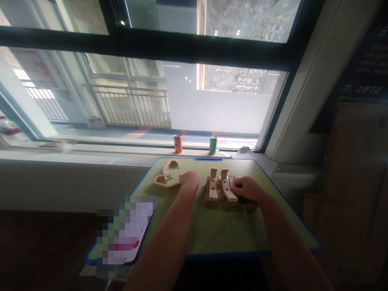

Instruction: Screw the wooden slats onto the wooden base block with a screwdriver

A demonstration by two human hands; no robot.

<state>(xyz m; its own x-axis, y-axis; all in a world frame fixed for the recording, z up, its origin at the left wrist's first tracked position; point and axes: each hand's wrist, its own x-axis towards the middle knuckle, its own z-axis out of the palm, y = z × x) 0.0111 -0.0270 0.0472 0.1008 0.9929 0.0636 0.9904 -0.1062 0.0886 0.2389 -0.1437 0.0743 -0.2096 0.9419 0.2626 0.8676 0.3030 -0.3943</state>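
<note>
The wooden frame (166,185) is showing pale, smooth, curved and angled parts, with one arm rising and hooking over at its far end. Small metal pieces (169,177) are lying inside its bend, too blurred to make out. Two pale hooked strips (219,186), each with dark round holes, are lying side by side on a brownish package (209,199) in clear plastic; their hooked ends are facing the far edge, and the right strip is slanting.

The frame is resting on the green tabletop (212,236), toward the far left corner, just left of the left hand (189,180). The strips are lying between the hands, right of the middle, with the right one just beside the fingers of the right hand (249,189).

The left hand is closing into a loose fist at the frame's right end; its fingers are hidden, so whether it is gripping or only touching the wood cannot be told. The right hand is curling around the dark handle of a thin-shafted tool (245,212), whose shaft is pointing toward the near edge. Whether its fingertips are also touching the right strip is unclear.

A partly blurred flat pale object (141,224) is lying along the left edge. Beyond the far edge, an orange can (178,144) and a green can (213,145) are standing apart on the windowsill (195,153).
</note>
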